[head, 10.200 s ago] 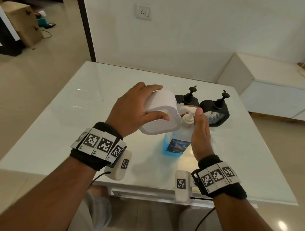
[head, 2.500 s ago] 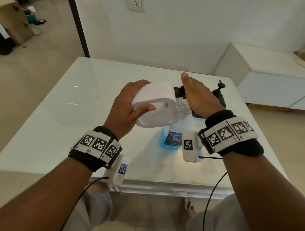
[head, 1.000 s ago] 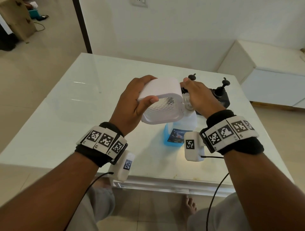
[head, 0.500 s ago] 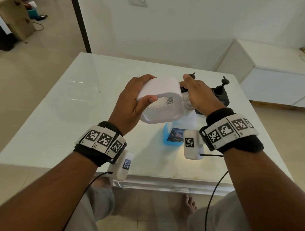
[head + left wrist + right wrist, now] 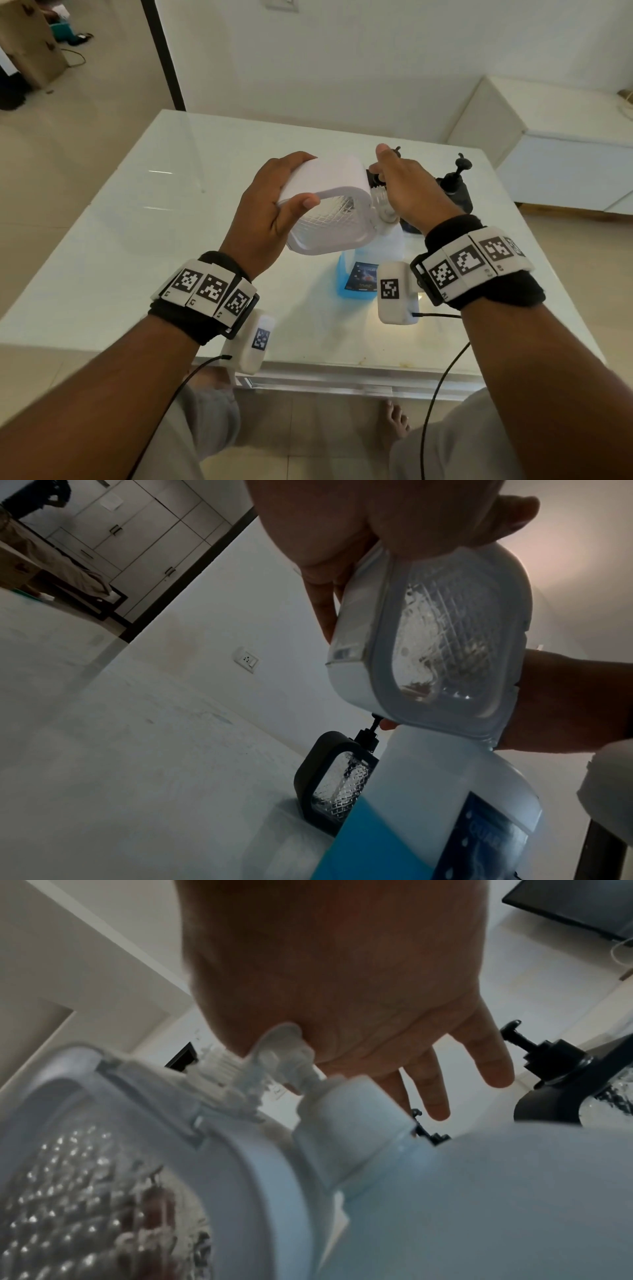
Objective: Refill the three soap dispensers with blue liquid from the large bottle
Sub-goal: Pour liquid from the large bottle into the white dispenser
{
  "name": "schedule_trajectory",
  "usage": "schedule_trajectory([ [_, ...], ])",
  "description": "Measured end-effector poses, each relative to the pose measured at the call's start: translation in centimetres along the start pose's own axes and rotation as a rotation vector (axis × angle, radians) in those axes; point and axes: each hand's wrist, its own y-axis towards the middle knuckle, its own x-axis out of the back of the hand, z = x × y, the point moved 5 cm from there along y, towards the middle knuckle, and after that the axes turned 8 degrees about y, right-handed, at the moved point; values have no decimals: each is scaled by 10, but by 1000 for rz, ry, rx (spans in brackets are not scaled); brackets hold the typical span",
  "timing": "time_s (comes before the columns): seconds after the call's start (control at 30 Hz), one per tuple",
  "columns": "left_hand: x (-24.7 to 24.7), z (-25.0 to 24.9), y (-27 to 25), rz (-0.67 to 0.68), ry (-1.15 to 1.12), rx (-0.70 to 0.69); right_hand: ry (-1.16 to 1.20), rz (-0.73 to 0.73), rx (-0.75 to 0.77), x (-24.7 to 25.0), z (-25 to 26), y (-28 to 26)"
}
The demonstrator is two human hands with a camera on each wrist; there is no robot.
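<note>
My left hand (image 5: 274, 219) grips the white soap dispenser (image 5: 329, 192), tipped on its side above the table. Its open threaded neck (image 5: 222, 1069) meets the spout of the large bottle's pump (image 5: 281, 1042). The large bottle (image 5: 356, 281) stands on the table, with blue liquid in its lower part. My right hand (image 5: 404, 188) lies palm down on the pump head, fingers straight (image 5: 493, 1064). Two black dispensers with their pumps on stand behind: one at the right (image 5: 455, 195), the other (image 5: 329, 780) mostly hidden by my right hand in the head view.
The white glass table (image 5: 171, 222) reaches to a white wall behind. A low white cabinet (image 5: 565, 154) stands to the right of it. A cardboard box (image 5: 30, 44) sits on the floor far left. My bare foot (image 5: 397, 421) shows below the table's near edge.
About 2.5 s ago my right hand hovered above the pump; it has since come down onto it. Over the last second both hands and the white dispenser have barely moved.
</note>
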Motion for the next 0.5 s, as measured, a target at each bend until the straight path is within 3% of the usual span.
schedule_trajectory([
  [0.13,-1,-2,0,4,2,-4,-27,51,-37,-5,-6,1],
  [0.3,0,-2,0,4,7,-9,126,-42,-134,2,-13,3],
  [0.43,1,-2,-1,5,12,-8,-30,-31,29,0,-1,2],
  [0.5,0,-1,-1,5,14,-5,61,-53,-30,5,-1,1],
])
